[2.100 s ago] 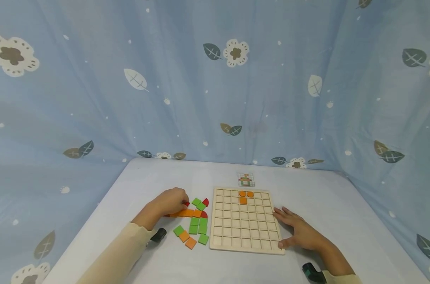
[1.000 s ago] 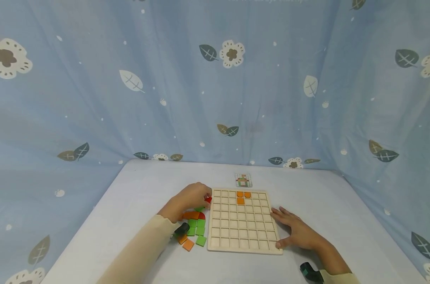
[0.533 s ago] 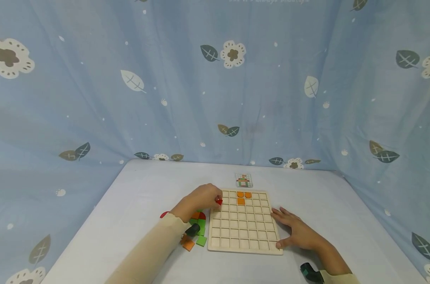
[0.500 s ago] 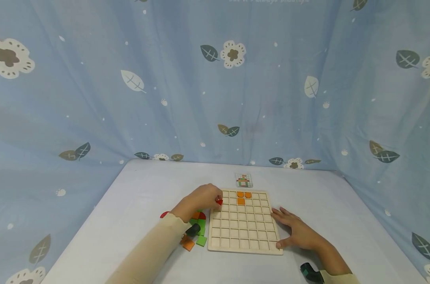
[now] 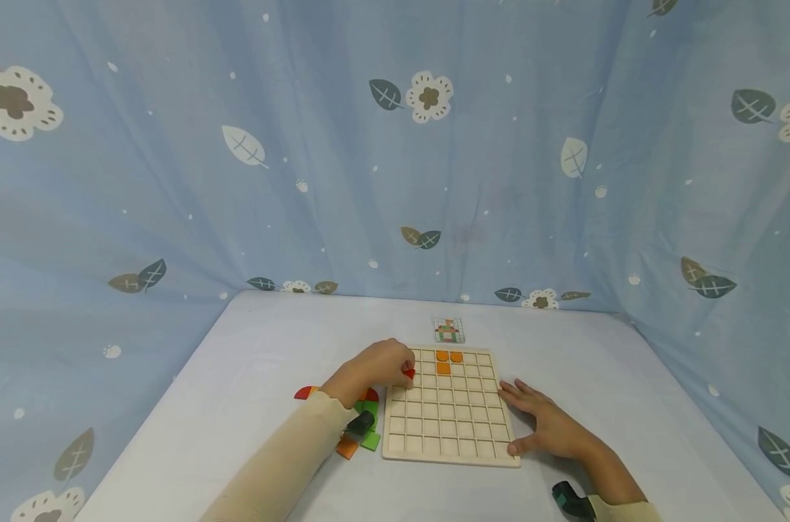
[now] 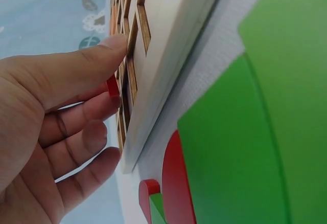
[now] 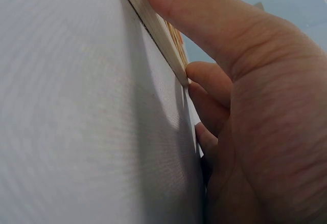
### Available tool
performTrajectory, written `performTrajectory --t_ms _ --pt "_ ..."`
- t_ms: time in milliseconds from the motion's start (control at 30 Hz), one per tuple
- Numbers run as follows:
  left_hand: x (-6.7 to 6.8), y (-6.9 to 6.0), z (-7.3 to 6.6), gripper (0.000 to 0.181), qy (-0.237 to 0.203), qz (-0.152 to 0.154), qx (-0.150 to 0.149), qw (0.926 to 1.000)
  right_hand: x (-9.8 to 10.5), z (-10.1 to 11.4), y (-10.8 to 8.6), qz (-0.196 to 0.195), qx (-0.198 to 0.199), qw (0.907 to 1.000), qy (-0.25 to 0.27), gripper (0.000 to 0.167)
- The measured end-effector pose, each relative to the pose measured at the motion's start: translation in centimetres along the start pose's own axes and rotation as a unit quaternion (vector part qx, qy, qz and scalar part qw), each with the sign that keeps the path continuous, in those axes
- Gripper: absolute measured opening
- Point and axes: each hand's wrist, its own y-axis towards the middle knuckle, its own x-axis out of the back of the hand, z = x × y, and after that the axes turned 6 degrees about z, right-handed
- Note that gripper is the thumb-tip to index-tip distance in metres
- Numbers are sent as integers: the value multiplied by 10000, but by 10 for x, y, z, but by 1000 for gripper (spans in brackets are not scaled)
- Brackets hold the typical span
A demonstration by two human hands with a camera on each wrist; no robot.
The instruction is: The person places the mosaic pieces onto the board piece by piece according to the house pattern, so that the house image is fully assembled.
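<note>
Head view, left to right: a blue curtain (image 5: 330, 181) printed with leaves and flowers stands behind a white table (image 5: 258, 341); on the table's left side a red quarter-round piece (image 5: 304, 393) lies at the left end of the loose pile, partly bordered by the cream left sleeve (image 5: 284, 464); a black device (image 5: 361, 423) at that wrist hides some of the pile; an orange tile (image 5: 347, 447) lies at the pile's near side, with a green tile (image 5: 371, 441) just right of it; a second red piece (image 5: 372, 395) lies at the pile's far right.

Farther right, the left hand (image 5: 378, 362) reaches over the left part of a wooden grid board (image 5: 447, 413); its thumb and forefinger pinch a small red piece (image 5: 409, 374), the other fingers loosely curled in the left wrist view; that piece is over the board's far left area, and whether it touches the wood cannot be told; two rounded orange pieces (image 5: 442, 356) sit side by side in the far row, an orange square (image 5: 443, 368) in the cell just near of the left one; a picture card (image 5: 448, 330) lies beyond the far edge.

At the right, the right hand (image 5: 545, 424) rests along the board's right edge, fingers spread, thumb on the rim close to the near right corner.
</note>
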Motion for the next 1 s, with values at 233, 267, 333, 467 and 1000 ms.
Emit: performTrajectory --t_ms 233,267,333,467,1000 --pt "0 1 1 19 -42 -12 -7 10000 2 -1 -1 -11 43 10000 -26 108" --pt "0 1 0 19 -51 -1 -6 10000 2 -1 -1 -12 46 10000 -39 108" --pt "1 1 -2 20 -50 43 23 10000 2 -1 -1 0 59 10000 -30 107" --pt "-1 4 -4 23 -54 118 89 9999 1 -2 -1 22 111 9999 -15 108" --pt "-6 7 -7 12 -79 128 -166 9997 -1 -3 0 -18 83 10000 -20 108"
